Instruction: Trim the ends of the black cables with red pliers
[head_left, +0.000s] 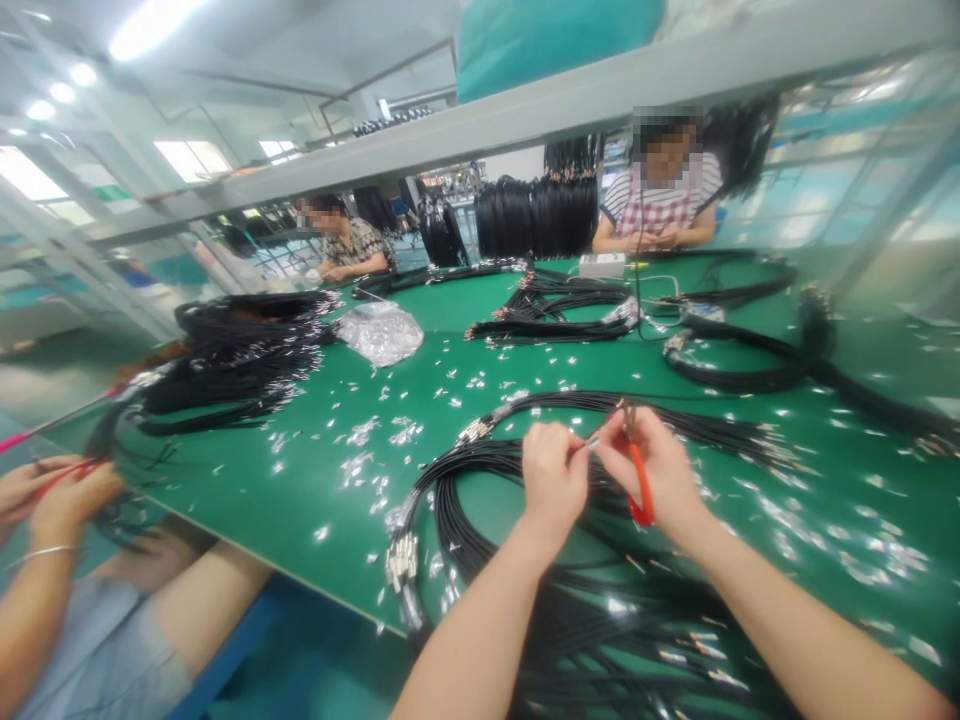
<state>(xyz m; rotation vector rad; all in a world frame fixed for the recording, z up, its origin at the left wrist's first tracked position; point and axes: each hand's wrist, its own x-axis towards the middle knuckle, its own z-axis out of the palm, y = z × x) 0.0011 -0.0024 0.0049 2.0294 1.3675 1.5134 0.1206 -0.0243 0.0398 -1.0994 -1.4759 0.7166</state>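
My left hand (553, 478) is closed in a pinch on a thin cable, whose pale tip (593, 442) shows between my two hands. Held in my right hand (664, 470) is a small pair of red-handled pliers (641, 488), its metal jaws pointing up; my right thumb and fingertip meet close to the cable tip. Whether they touch it I cannot tell. Below and around both hands lie coiled black cables (469, 462) with metal connectors (402, 562) bunched at the left. More loose cable ends (705, 650) fan out beneath my right forearm.
Small clear scraps (364, 432) litter the green table (300, 530). Black cable bundles (232, 350) and a plastic bag (381, 333) lie further left, other bundles (750, 360) at right. A co-worker's hands (71, 495) work at far left. Two people sit opposite beneath a grey shelf beam (420, 150).
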